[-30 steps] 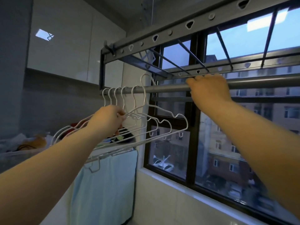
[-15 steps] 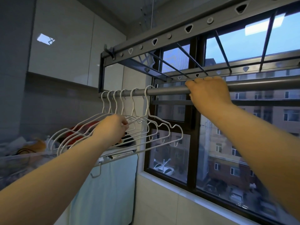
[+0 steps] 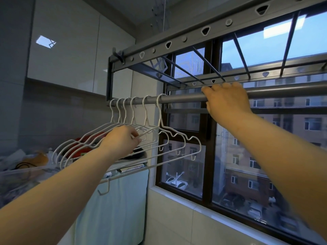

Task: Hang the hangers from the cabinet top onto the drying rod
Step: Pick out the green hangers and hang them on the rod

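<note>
Several white wire hangers (image 3: 160, 121) hang by their hooks on the grey drying rod (image 3: 184, 99), bunched near its left end. My left hand (image 3: 122, 141) is below the rod, fingers curled round the shoulders of the hangers. My right hand (image 3: 227, 101) grips the same rod further right, fingers over its top. The rod belongs to a grey metal drying rack (image 3: 203, 32) mounted in front of the window.
A dark-framed window (image 3: 210, 156) fills the right side. White upper cabinets (image 3: 70, 55) are on the left wall. Below them a cluttered cabinet top (image 3: 31, 165) holds red and orange items. A light blue towel (image 3: 113, 206) hangs down its front.
The last hanger's hook, raised above the rod a second ago, now sits on the rod with the others. My left hand has dropped slightly. My right hand stays on the rod.
</note>
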`<action>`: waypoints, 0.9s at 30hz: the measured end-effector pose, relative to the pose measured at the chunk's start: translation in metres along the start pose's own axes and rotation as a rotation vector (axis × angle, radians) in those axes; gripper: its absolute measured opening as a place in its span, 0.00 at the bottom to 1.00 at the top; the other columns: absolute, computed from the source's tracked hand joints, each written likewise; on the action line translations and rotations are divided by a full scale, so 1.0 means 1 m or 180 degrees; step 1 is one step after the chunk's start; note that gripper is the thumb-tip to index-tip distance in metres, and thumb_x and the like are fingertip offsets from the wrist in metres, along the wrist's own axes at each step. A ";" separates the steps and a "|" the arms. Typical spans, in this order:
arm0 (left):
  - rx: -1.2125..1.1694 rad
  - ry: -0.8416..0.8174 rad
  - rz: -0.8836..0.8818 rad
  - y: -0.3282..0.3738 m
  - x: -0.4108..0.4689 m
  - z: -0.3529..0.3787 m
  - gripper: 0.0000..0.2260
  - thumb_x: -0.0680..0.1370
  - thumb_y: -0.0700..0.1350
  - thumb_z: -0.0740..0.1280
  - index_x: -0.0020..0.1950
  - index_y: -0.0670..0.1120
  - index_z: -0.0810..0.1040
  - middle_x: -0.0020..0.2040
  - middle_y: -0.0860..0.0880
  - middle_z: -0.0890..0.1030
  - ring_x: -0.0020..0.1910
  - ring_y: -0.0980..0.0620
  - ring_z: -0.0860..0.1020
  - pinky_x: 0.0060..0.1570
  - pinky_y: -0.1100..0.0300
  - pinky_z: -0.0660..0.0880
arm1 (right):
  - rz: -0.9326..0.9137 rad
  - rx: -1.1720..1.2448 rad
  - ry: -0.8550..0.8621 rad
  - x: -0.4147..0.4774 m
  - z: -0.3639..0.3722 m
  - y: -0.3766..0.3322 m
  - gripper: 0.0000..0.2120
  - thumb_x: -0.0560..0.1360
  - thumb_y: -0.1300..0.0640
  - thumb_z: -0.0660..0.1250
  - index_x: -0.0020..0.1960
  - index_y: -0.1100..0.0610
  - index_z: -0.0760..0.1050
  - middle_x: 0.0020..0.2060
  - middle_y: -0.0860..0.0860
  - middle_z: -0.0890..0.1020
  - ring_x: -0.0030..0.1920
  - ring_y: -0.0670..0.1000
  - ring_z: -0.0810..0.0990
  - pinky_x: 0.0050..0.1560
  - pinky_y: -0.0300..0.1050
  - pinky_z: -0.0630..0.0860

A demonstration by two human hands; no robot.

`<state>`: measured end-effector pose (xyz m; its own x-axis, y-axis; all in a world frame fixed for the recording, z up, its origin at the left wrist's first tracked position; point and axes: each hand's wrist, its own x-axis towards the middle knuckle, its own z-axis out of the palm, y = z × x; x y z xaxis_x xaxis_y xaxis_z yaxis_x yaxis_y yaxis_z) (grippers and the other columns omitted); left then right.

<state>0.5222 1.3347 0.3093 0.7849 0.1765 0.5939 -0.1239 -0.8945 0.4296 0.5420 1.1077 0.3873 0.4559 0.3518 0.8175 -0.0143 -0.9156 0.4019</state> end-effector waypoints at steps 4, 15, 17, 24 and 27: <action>0.0155 0.0146 0.0044 0.002 -0.003 -0.002 0.12 0.77 0.47 0.63 0.57 0.44 0.77 0.47 0.47 0.80 0.43 0.51 0.74 0.38 0.60 0.70 | 0.0026 0.0039 0.0005 -0.002 0.000 -0.002 0.20 0.79 0.58 0.58 0.71 0.57 0.60 0.64 0.56 0.72 0.63 0.58 0.70 0.62 0.50 0.64; -0.0279 0.0847 0.0604 0.028 -0.024 -0.008 0.14 0.77 0.45 0.62 0.62 0.44 0.74 0.61 0.47 0.76 0.58 0.50 0.74 0.57 0.57 0.70 | -0.0040 0.0238 0.0818 -0.027 0.006 0.001 0.18 0.65 0.65 0.72 0.55 0.65 0.77 0.53 0.63 0.80 0.57 0.64 0.77 0.62 0.58 0.70; -0.0411 0.0768 0.0770 0.039 -0.032 -0.004 0.13 0.77 0.45 0.62 0.61 0.45 0.75 0.58 0.48 0.79 0.52 0.55 0.74 0.54 0.60 0.70 | -0.0169 0.0169 0.0953 -0.035 0.009 0.006 0.17 0.58 0.64 0.76 0.47 0.64 0.80 0.44 0.61 0.83 0.48 0.62 0.81 0.53 0.57 0.76; -0.0582 0.0034 0.1208 0.091 -0.058 0.029 0.10 0.77 0.45 0.62 0.56 0.46 0.77 0.41 0.55 0.77 0.39 0.59 0.74 0.43 0.67 0.71 | -0.0409 0.0059 0.0889 -0.089 0.003 0.053 0.15 0.55 0.63 0.78 0.41 0.61 0.82 0.37 0.56 0.83 0.40 0.58 0.83 0.50 0.48 0.66; -0.0720 -0.0303 0.1255 0.125 -0.072 0.053 0.09 0.77 0.45 0.61 0.54 0.46 0.78 0.38 0.55 0.75 0.39 0.58 0.74 0.39 0.68 0.69 | -0.0437 0.0189 0.0492 -0.128 0.004 0.090 0.12 0.53 0.64 0.77 0.36 0.60 0.81 0.32 0.54 0.82 0.33 0.56 0.82 0.42 0.46 0.71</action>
<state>0.4822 1.1888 0.2844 0.7022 -0.2071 0.6812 -0.5452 -0.7718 0.3274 0.4857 0.9793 0.3174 0.3080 0.4956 0.8121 0.0932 -0.8652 0.4927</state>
